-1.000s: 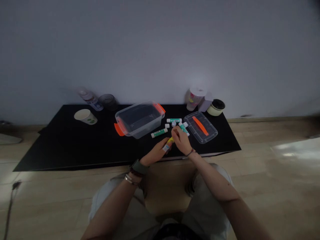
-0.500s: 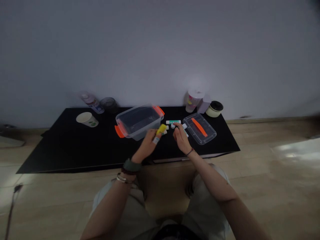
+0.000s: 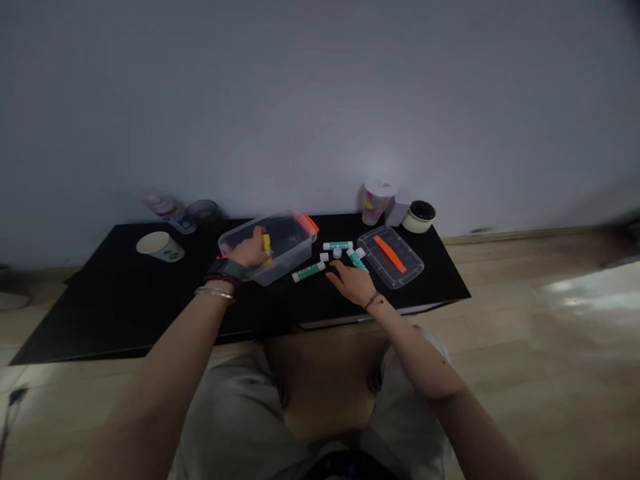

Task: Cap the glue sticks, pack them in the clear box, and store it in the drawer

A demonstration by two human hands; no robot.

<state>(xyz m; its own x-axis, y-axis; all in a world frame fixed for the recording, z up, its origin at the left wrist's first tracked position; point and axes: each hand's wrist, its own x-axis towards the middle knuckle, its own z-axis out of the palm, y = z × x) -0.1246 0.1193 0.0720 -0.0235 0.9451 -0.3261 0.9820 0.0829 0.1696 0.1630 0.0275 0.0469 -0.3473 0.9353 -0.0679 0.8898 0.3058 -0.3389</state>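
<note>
My left hand (image 3: 246, 249) is shut on a yellow glue stick (image 3: 267, 246) and sits at the near wall of a transparent plastic box (image 3: 283, 262), with the stick inside the box's outline. The box has orange clips. My right hand (image 3: 353, 283) rests on the black table top with its fingers apart and holds nothing. Just beyond those fingers lie a green-labelled glue stick (image 3: 357, 259) and several small white caps (image 3: 337, 253). Another green-labelled stick (image 3: 309, 271) lies to their left, and a third (image 3: 337, 245) lies farther back.
To the right lies a transparent lid (image 3: 390, 261) with an orange handle. Along the wall stand a plastic cup (image 3: 376, 202), a small box (image 3: 398, 208) and a round tin (image 3: 419, 217). A paper cup (image 3: 160, 247), bottle (image 3: 165, 208) and dark jar (image 3: 204, 215) stand at left.
My left hand has moved left and away from me, carrying the yellow stick from above the table to the box. My right hand has dropped lower onto the table top.
</note>
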